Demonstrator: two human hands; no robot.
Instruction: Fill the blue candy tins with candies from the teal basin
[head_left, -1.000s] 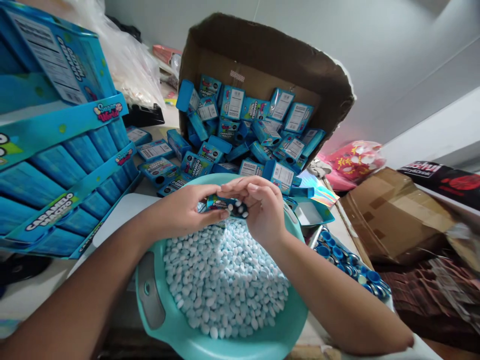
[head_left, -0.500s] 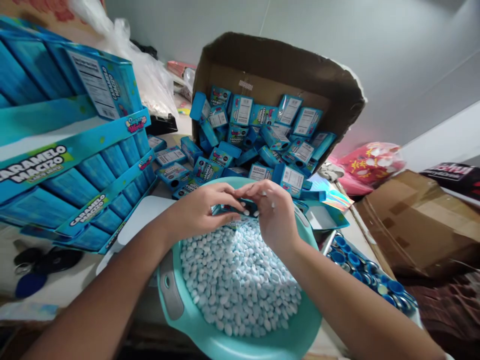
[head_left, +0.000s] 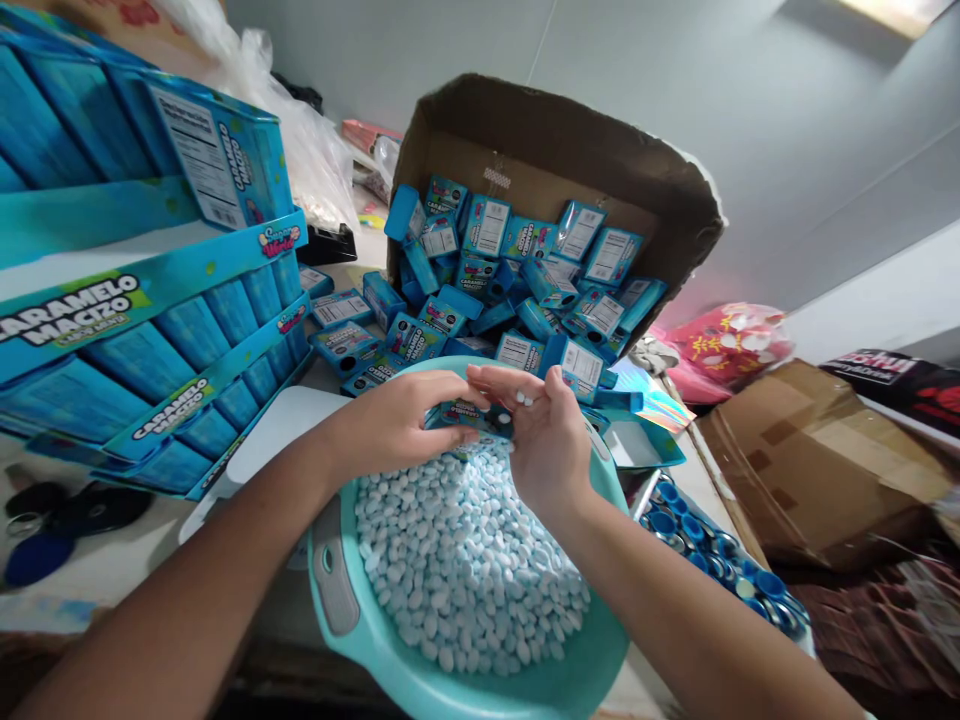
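My left hand (head_left: 412, 418) is wrapped round a small blue candy box (head_left: 459, 411), thumb below and fingers above, with its dark opening towards my right hand. My right hand (head_left: 551, 440) is cupped beside that opening, and a few small white candies (head_left: 524, 398) lie on its palm and fingers. One more white candy shows at the mouth of the box. Both hands are over the far part of a turquoise tub (head_left: 341, 620), which holds a heap of white and pale blue candies (head_left: 472, 560).
Behind the tub, a tipped cardboard carton (head_left: 555, 120) spills many blue boxes (head_left: 487, 225). Stacked display trays of blue boxes (head_left: 157, 320) stand left. At right are a container of blue-rimmed round pieces (head_left: 697, 540) and a brown carton (head_left: 795, 460). Keys (head_left: 37, 500) lie at far left.
My right hand has opened from over the box's mouth and tilted back, showing candies on its palm. My left hand keeps hold of the box. The view has shifted slightly.
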